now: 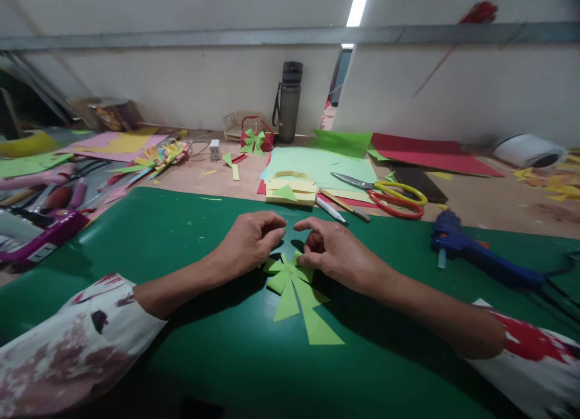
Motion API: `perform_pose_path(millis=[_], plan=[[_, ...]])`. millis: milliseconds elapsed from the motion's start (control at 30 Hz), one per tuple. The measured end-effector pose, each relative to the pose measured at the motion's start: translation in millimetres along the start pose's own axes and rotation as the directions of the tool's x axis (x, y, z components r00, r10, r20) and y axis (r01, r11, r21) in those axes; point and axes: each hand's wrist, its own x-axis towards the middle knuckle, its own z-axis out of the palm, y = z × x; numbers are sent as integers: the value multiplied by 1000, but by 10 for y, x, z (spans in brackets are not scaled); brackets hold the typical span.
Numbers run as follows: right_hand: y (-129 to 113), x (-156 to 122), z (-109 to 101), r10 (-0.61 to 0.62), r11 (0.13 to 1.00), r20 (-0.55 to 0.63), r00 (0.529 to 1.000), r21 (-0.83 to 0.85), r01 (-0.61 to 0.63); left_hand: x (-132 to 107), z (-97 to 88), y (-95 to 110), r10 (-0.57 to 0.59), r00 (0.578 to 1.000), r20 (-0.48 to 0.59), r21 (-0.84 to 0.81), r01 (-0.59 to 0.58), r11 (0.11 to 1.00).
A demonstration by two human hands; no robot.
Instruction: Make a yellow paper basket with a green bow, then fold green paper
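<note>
One light-green paper bow [290, 275] on the green mat [389, 364], directly before me. Loops fan round the centre; two widening tails point my way, the right one longer. Placed centrally, I judge, so both hands reach it equally.

Left hand [247, 244]: just beyond the bow's left side, narrow, thumb and forefinger nearly meeting. Cannot tell whether anything thin sits between them. Right hand [342, 250]: wider, forefinger stretched towards the left, thumb low at the upper right loop. Looks like a light touch, perhaps to steady the loop; actual contact unclear.

Beyond the hands: pale yellow paper box [306, 195] with a strip handle, green scrap lying against it. Beside it, white marker [330, 209] and gold pen [344, 204], slanting. Scissors [378, 185] lie with yellow and red handles to my right, presumably handy for that side. Blue glue gun [484, 256] rests on the mat past my right forearm, probably so its nozzle keeps clear of skin and paper.

Farther back on the wooden surface [194, 176]: small red basket [267, 143] wearing a similar green bow, and a dark bottle [289, 111], upright near the wall, likely parked out of elbow range.
</note>
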Motion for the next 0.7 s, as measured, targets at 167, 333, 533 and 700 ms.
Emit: perform_pose_path(millis=[167, 333, 533, 700], plan=[[-14, -10, -80, -44, 983, -182, 982, 170, 76, -3, -45, 92, -179, 984, 13, -416, 168, 894], [-50, -5, -165, -77, 965, -364, 928, 206, 161, -30, -26, 130, -294, 939, 179, -641, 338, 689], [-55, -4, -142, -56, 961, -379, 924, 230, 153, -46, 33, 148, -216, 916, 337, -721, 399, 566], [-74, -10, -124, -24, 985, -334, 942, 152, 79, -46, 32, 144, -245, 900, 359, -709, 434, 556]])
